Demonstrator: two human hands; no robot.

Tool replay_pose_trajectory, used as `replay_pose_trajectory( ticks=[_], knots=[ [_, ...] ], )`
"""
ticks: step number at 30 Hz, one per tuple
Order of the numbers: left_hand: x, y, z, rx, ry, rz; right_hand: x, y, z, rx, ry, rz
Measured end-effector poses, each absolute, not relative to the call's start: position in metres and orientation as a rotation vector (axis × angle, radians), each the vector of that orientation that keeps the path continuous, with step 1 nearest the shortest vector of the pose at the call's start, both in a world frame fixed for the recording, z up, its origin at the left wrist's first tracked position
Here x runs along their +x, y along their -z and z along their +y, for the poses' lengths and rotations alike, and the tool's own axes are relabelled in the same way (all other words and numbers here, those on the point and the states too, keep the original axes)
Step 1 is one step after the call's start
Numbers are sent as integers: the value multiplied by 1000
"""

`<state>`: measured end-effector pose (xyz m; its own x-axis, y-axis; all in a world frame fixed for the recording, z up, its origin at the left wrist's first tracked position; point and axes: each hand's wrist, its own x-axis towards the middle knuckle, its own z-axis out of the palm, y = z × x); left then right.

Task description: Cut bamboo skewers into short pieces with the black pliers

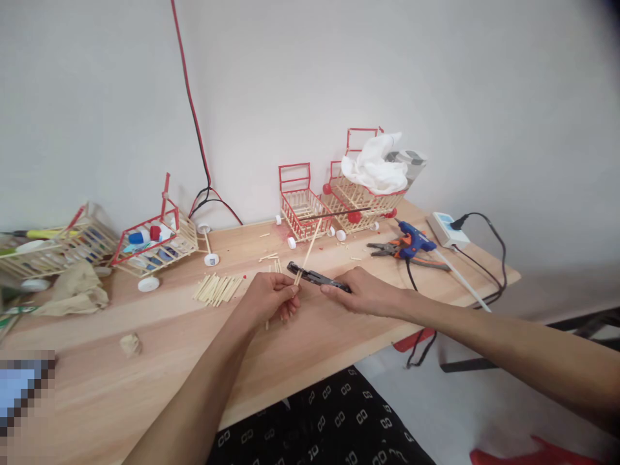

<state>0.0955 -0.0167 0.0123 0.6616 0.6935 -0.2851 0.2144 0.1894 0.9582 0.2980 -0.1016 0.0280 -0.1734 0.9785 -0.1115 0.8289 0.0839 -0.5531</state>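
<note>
My left hand [270,298] is closed around a thin wooden stick [309,249] that slants up and to the right. My right hand [364,292] grips a black cutter [312,276], whose jaws meet the stick near its lower end. Both hands hover just above the wooden table [155,361]. A pile of short cut sticks [217,288] lies just left of my left hand.
Two red-and-wood miniature carts [305,205] stand at the back, one holding a white cloth [375,169]. More carts [155,244] sit at left. A blue glue gun [414,239], pliers [387,248] and a power strip [448,228] lie right.
</note>
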Motion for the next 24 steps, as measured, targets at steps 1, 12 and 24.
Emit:
replay_pose_trajectory(
  ticks=[1,12,24],
  knots=[
    [96,-12,-17,1373,-399,839,298,-27,-101,-1793,-709,-2093],
    [94,-10,-16,1399,-346,840,299,-16,-105,-1791,-571,-2145],
    [87,-18,-15,1492,-237,842,295,-22,-104,-1835,-625,-2116]
  ],
)
